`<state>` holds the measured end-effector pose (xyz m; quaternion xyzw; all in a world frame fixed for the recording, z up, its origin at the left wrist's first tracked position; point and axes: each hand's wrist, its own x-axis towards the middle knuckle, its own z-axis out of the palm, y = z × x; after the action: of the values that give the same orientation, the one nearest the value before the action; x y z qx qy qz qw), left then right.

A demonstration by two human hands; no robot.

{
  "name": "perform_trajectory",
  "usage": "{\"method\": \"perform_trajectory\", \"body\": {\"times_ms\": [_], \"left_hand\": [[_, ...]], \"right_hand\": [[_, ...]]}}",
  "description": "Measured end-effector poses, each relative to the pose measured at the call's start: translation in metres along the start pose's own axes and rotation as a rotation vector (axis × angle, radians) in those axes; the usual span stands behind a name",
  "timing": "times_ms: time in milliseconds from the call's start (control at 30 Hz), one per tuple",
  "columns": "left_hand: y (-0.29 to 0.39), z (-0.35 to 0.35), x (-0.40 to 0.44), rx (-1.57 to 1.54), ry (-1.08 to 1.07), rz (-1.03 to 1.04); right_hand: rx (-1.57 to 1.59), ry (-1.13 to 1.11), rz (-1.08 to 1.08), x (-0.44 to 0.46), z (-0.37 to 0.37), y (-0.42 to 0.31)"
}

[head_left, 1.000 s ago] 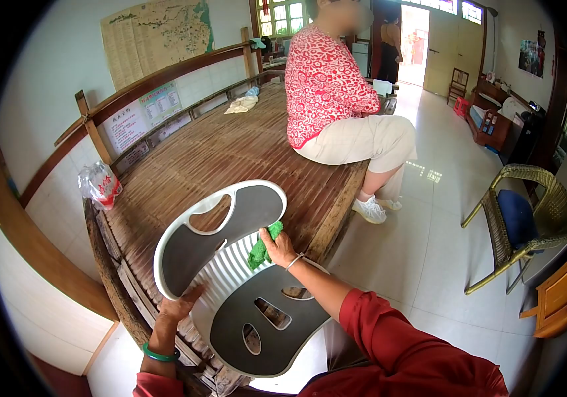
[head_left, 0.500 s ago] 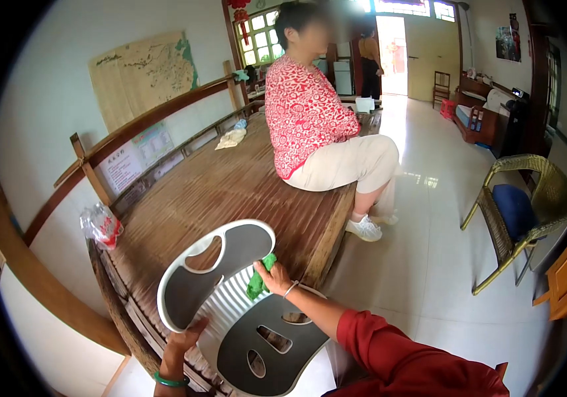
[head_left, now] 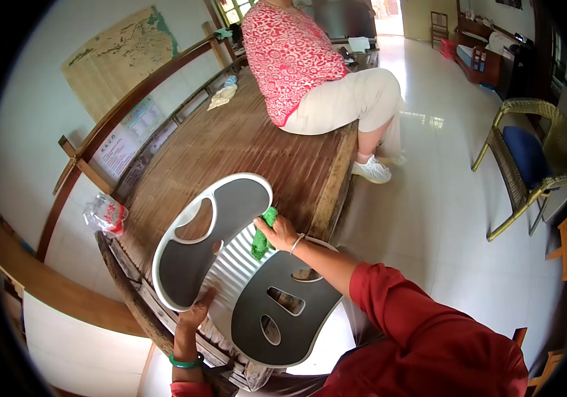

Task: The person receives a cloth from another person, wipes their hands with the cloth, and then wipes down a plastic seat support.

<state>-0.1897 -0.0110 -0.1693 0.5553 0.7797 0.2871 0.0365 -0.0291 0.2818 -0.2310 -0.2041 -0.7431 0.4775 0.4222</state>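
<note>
A white plastic piece with two grey panels and a ribbed middle point(head_left: 286, 317) rests tilted at the near end of a slatted wooden platform point(head_left: 230, 145). My right hand point(head_left: 279, 234) is closed around a green cloth point(head_left: 263, 239), which lies against the upper end of the white ribs. Below the left grey panel, my left hand point(head_left: 195, 311) grips the white edge near the ribs, its fingers on the ribbed part. Oval and slot-shaped holes show in both panels.
A person point(head_left: 323, 92) sits on the platform's right edge. A clear and red plastic bag point(head_left: 106, 215) lies at its left edge, a pale cloth point(head_left: 222, 96) farther back. A woven chair point(head_left: 525, 159) with a blue cushion stands on the right.
The view has tilted down and shifted. Both hands keep their holds on the grey and white piece and the green cloth, with the cloth still near the top of the ribs.
</note>
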Motion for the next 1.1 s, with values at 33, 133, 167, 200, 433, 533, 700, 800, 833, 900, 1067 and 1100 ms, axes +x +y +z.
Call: {"method": "perform_trajectory", "body": {"times_ms": [33, 133, 167, 200, 433, 533, 700, 800, 833, 900, 1067, 1100], "left_hand": [[0.007, -0.001, 0.001, -0.002, -0.007, 0.006], [0.028, -0.005, 0.005, -0.162, 0.031, -0.021], [0.036, -0.007, 0.005, -0.133, 0.041, -0.023], [0.04, -0.009, 0.005, -0.103, 0.051, -0.025], [0.046, -0.013, 0.007, -0.062, 0.016, 0.009], [0.041, -0.009, 0.006, -0.064, 0.078, 0.038], [0.03, -0.007, 0.005, -0.018, 0.035, 0.075], [0.022, -0.007, 0.004, -0.046, -0.024, 0.021], [0.021, -0.006, 0.004, -0.048, -0.018, 0.022], [0.028, -0.006, 0.004, -0.073, 0.012, -0.021], [0.001, 0.002, 0.003, -0.051, -0.012, -0.007], [-0.003, 0.002, 0.003, -0.037, -0.032, 0.004]], "right_hand": [[-0.027, -0.043, 0.025, 0.001, 0.0, 0.002], [-0.037, -0.074, 0.029, 0.003, -0.004, -0.001], [-0.017, -0.063, 0.014, 0.002, -0.003, -0.002], [0.005, -0.032, 0.001, 0.0, -0.002, -0.003], [-0.001, -0.055, 0.0, 0.0, -0.003, -0.005], [0.018, -0.026, -0.009, 0.0, -0.002, -0.006], [0.005, -0.043, 0.018, -0.001, -0.006, -0.01], [0.009, -0.009, 0.003, -0.001, -0.003, -0.01], [0.012, 0.006, -0.008, 0.0, -0.002, -0.009], [0.003, -0.027, -0.014, 0.0, -0.002, -0.005], [-0.023, -0.007, -0.012, 0.001, 0.0, -0.001], [-0.027, -0.008, -0.016, 0.001, -0.001, -0.002]]}}
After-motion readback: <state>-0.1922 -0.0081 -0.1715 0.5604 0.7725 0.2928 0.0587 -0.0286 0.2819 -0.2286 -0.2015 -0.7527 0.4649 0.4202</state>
